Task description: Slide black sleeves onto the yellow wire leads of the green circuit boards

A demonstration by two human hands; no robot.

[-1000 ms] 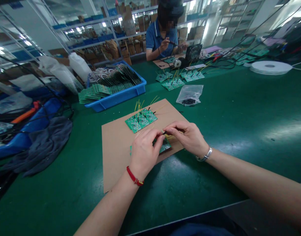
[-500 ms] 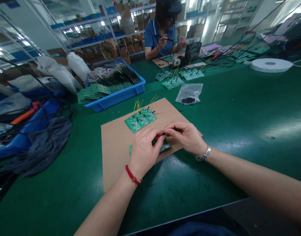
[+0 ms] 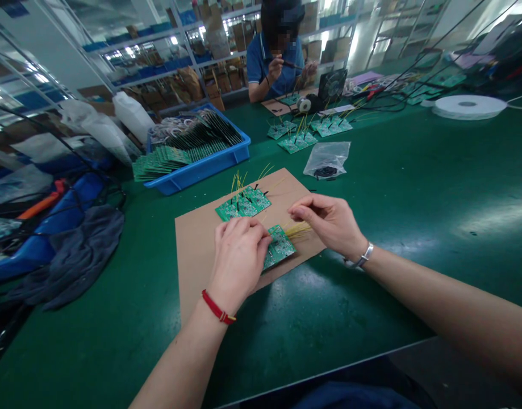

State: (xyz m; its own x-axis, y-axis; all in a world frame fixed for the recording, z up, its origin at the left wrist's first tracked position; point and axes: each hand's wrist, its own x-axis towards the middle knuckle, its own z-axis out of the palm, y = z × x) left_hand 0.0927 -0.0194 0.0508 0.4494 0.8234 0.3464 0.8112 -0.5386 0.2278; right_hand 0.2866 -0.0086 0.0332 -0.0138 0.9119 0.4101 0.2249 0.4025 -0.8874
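Note:
A green circuit board (image 3: 279,245) lies on the sheet of brown cardboard (image 3: 196,272), its left part hidden under my left hand (image 3: 240,250). The fingers of that hand are curled together over the board and grip it. Thin yellow wires (image 3: 298,229) lie at the board's right edge. Above them, my right hand (image 3: 324,218) is closed in a pinch, apart from the board; whatever sits between thumb and forefinger is too small to make out. Behind the hands lie more green boards (image 3: 247,202) with upright yellow wires and black sleeves.
A blue tray (image 3: 201,170) packed with boards stands at the back left. Beyond the cardboard is a clear plastic bag (image 3: 328,159) of black pieces. Across the green table (image 3: 414,227) a co-worker (image 3: 264,65) sits behind wired boards (image 3: 297,142). A white reel (image 3: 469,107) lies far right.
My hands have moved apart: the left went left and slightly down onto the board, the right rose a little to the right. More of the board and the yellow wires now shows.

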